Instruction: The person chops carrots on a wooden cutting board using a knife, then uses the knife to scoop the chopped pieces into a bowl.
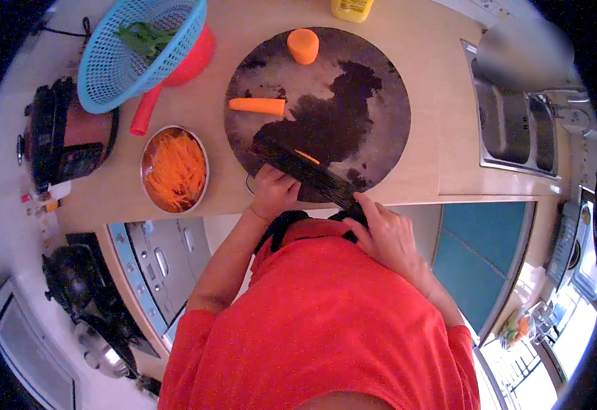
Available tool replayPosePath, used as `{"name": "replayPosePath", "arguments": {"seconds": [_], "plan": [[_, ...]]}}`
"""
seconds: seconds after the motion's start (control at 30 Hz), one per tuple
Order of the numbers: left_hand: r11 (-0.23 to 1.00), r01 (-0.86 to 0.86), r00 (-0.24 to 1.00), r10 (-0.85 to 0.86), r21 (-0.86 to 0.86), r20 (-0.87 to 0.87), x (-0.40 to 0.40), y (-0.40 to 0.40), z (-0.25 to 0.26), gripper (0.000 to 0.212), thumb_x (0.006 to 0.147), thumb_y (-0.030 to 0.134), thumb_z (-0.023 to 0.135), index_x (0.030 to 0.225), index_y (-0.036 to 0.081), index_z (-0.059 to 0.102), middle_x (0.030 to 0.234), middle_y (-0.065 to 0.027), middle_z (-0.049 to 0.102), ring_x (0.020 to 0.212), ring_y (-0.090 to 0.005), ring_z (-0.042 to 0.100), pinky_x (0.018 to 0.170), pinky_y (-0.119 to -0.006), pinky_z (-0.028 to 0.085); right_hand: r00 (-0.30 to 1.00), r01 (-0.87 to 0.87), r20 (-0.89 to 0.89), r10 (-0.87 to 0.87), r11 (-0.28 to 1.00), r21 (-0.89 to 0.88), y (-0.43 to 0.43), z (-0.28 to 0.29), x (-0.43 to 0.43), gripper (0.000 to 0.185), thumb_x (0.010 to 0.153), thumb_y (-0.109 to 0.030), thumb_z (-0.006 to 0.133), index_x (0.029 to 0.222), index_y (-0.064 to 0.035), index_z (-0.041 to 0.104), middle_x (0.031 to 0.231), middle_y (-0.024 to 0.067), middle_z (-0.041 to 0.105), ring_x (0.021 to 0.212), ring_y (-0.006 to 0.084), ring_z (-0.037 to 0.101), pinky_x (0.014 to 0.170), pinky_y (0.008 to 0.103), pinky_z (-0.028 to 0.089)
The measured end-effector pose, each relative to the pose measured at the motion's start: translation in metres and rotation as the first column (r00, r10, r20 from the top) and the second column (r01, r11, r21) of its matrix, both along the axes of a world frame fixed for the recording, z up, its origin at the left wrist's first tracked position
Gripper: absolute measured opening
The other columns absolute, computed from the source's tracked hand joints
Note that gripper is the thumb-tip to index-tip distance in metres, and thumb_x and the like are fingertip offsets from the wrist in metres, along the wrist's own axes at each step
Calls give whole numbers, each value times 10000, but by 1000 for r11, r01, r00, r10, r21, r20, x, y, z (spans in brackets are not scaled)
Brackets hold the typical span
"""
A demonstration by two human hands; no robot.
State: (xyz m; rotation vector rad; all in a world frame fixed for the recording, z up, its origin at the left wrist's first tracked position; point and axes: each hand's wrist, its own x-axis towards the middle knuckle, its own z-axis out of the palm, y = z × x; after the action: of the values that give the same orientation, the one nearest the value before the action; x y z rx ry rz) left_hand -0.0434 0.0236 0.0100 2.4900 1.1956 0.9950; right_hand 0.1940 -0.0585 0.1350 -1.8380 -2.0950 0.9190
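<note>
My right hand (388, 230) grips the handle end of a broad, dark-bladed kitchen knife (309, 171), slanted over the near edge of a round, dark-stained cutting board (303, 77). At the blade's far left end, my left hand (274, 192) touches it with curled fingers; the blade hides part of them, so its hold is unclear. A thin carrot strip (307, 156) shows along the blade's upper edge. On the board's left side lies a tapered carrot piece (257, 106). A thick carrot chunk (303, 46) stands near the board's far edge.
Left of the board sits a metal bowl (207, 169) of shredded carrot. Behind it, a blue plastic colander (93, 77) with leafy greens rests on a red handled container (196, 59). An electric cooker (88, 123) is far left, a steel sink (503, 123) right, a yellow container (351, 9) at the back.
</note>
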Motion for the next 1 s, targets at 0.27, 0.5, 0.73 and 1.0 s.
{"name": "replayPosePath", "arguments": {"seconds": [0.27, 0.5, 0.73, 1.0], "plan": [[998, -29, 1000, 29, 58, -1, 0, 0, 1, 94, 591, 100, 702, 683, 101, 682, 746, -56, 631, 711, -272, 599, 656, -376, 517, 996, -55, 61, 61, 994, -94, 12, 2, -5, 485, 909, -362, 559, 1243, -24, 458, 879, 223, 642, 744, 422, 641, 633, 496, 526], [998, -39, 997, 35, 53, 64, 5, 2, 6, 102, 594, 79, 733, 675, 84, 671, 703, -46, 592, 697, -257, 585, 628, -361, 503, 997, -63, 43, 65, 997, -48, 32, -14, -12, 443, 870, -300, 624, 1201, -36, 493, 847, 217, 654, 724, 399, 639, 607, 471, 503], [997, -30, 999, 27, 74, 48, 3, 1, -3, 98, 603, 75, 718, 692, 82, 677, 739, -52, 615, 733, -266, 607, 651, -374, 517, 996, -74, 36, 78, 992, -107, 13, 5, -3, 473, 904, -347, 563, 1247, -41, 453, 937, 216, 652, 773, 417, 641, 640, 506, 517], [1000, -11, 998, 12, -20, 58, -4, -3, -20, 78, 563, 82, 701, 614, 88, 641, 690, -58, 605, 651, -264, 584, 618, -378, 494, 996, -44, 73, 52, 993, -112, 9, 11, -5, 429, 907, -357, 560, 1202, -66, 449, 916, 202, 647, 767, 414, 646, 632, 504, 532]]}}
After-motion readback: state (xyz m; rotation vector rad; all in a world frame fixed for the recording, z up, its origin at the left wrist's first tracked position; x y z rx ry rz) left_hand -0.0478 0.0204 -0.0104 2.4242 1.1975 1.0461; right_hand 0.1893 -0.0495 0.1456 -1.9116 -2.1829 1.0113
